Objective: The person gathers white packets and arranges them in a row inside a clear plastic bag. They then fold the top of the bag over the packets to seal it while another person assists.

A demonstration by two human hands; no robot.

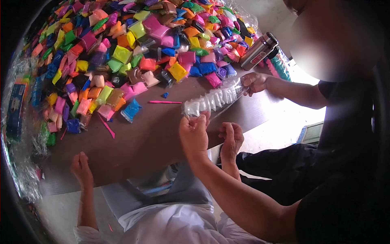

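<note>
My left hand [83, 170] is at the table's front edge on the left, fingers curled together, with nothing visible in it. My right hand [231, 142] is loosely closed near the front edge, partly behind a co-worker's forearm, and no object shows in it. Just above it, the co-worker's two hands [195, 136] [255, 83] hold a long clear bag of white packets [213, 101] by its ends. Left of the bag lies a pink stick tool [164, 102] beside a small blue piece [165, 95].
A large heap of colourful small packets [122, 54] covers the back of the brown table [142, 142]. A steel flask [258, 51] stands at the back right. Another pink tool [107, 127] and a blue packet [131, 110] lie nearer. Clear plastic wrap [22, 162] hangs at left.
</note>
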